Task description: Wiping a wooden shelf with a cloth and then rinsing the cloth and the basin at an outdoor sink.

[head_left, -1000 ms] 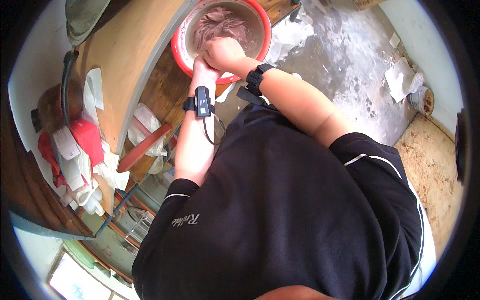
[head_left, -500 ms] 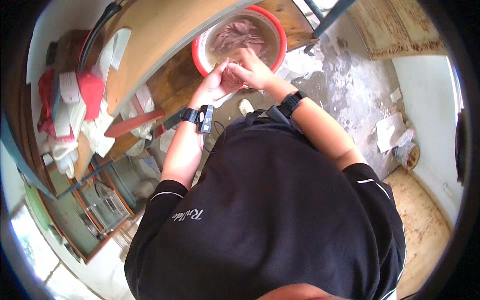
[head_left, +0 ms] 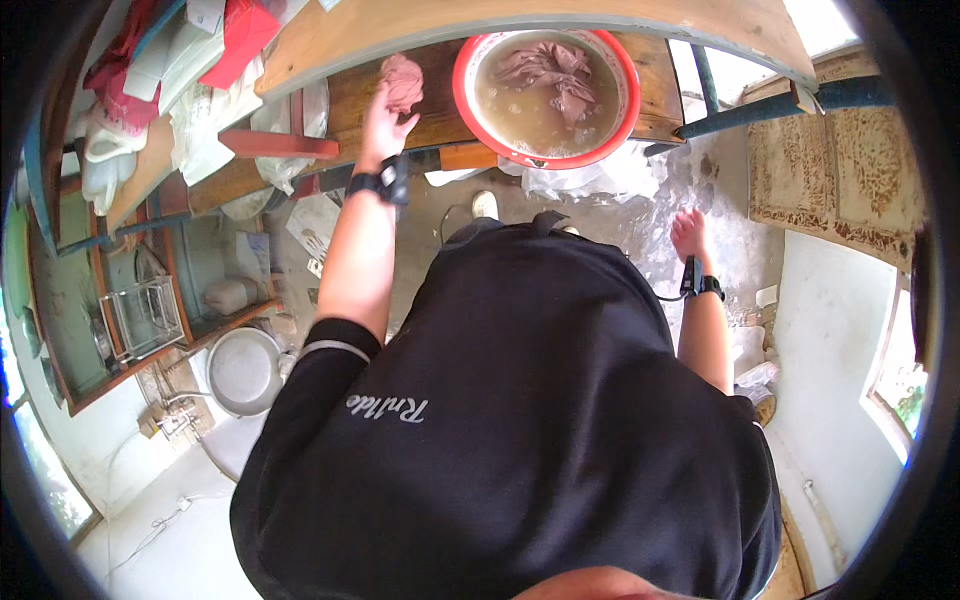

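My left hand (head_left: 385, 118) is raised over the wooden bench (head_left: 350, 95) and grips a wrung, balled-up pinkish cloth (head_left: 403, 80), left of the basin. A red-rimmed basin (head_left: 547, 95) stands on the bench, filled with murky water and more pinkish cloth (head_left: 550, 68). My right hand (head_left: 689, 233) hangs down at my side over the wet concrete floor, fingers loosely apart and holding nothing. Both wrists wear black bands.
A metal bowl (head_left: 243, 370) sits on the floor at lower left near a wire rack (head_left: 140, 315). Red and white cloths (head_left: 190, 60) are piled at upper left. A white plastic bag (head_left: 590, 180) lies under the bench. A blue pipe (head_left: 760, 105) crosses at the right.
Both hands have left the basin. My left hand has carried a balled cloth out to the left onto the bench, and my right hand has dropped to my side.
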### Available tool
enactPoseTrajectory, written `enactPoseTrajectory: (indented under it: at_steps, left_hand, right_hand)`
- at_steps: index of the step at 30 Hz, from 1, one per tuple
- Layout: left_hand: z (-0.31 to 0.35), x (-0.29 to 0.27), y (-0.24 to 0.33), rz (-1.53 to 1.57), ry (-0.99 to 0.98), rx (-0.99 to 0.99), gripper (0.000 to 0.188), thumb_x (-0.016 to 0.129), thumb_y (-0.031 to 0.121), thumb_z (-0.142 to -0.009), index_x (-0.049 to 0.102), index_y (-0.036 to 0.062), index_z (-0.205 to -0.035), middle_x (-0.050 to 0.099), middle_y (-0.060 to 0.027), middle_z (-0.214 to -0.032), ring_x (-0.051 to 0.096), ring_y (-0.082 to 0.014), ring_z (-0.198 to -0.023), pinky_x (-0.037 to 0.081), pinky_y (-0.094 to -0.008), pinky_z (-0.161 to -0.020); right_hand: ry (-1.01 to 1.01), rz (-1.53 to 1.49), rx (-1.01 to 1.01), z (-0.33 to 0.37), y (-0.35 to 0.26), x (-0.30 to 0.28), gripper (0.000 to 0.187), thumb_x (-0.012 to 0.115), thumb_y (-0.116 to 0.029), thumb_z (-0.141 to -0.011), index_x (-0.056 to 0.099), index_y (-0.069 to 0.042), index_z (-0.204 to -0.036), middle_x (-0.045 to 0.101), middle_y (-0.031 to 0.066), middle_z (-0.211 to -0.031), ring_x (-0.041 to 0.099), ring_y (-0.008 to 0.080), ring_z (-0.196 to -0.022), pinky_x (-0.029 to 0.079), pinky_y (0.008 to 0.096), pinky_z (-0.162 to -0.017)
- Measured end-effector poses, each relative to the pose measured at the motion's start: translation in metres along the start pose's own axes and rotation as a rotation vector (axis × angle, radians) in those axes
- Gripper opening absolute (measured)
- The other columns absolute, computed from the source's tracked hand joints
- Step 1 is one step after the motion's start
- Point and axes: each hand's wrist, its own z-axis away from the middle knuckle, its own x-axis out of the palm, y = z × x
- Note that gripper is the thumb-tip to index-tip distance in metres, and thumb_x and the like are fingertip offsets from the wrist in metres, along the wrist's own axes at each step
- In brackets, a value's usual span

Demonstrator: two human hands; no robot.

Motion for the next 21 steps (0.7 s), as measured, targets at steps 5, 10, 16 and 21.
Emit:
enactPoseTrajectory:
  at_steps: [5,10,16,21]
  left_hand:
    - [-0.062,-0.094,-0.078,-0.084,0.552,-0.192,0.036,0.063,0.035,-0.089,0.064,0.0016,-0.102,0.069,-0.0137,-0.096,0.067,-0.0301,-0.09,0.054,-0.0434,-0.077]
    - [0.029,0.066,-0.049,-1.206,-0.229,1.19,0.016,0.068,0.017,-0.083,0.061,0.0043,-0.09,0.066,-0.0182,-0.089,0.064,-0.0377,-0.087,0.051,-0.0455,-0.076]
    - [-0.031,0.161,-0.086,-1.481,-0.898,0.621,0.043,0.069,0.037,-0.084,0.063,0.008,-0.116,0.059,-0.0199,-0.127,0.054,-0.0364,-0.122,0.044,-0.0446,-0.102]
    - [-0.085,0.153,-0.137,-1.774,-0.734,0.787,0.064,0.075,0.029,-0.076,0.053,0.0078,-0.132,0.053,-0.0221,-0.133,0.047,-0.0396,-0.13,0.041,-0.049,-0.108]
  right_hand:
    - [0.195,0.038,0.087,0.017,0.036,-0.069,0.029,0.056,-0.044,-0.095,0.057,-0.018,-0.107,0.061,-0.0011,-0.076,0.054,0.0144,-0.063,0.042,0.029,-0.052]
    - [0.393,-0.426,0.035,0.082,0.134,-0.143,0.026,0.061,-0.041,-0.092,0.061,-0.017,-0.103,0.066,0.0021,-0.096,0.059,0.0177,-0.085,0.048,0.0336,-0.074]
    - [0.595,-0.413,0.02,0.129,0.207,-0.209,0.034,0.062,-0.044,-0.091,0.059,-0.016,-0.111,0.064,0.0012,-0.095,0.059,0.0177,-0.087,0.047,0.0344,-0.077]
    - [0.4,-0.876,-0.192,0.158,0.206,-0.198,0.033,0.064,-0.042,-0.089,0.064,-0.016,-0.11,0.066,0.0008,-0.094,0.061,0.0184,-0.085,0.048,0.0377,-0.077]
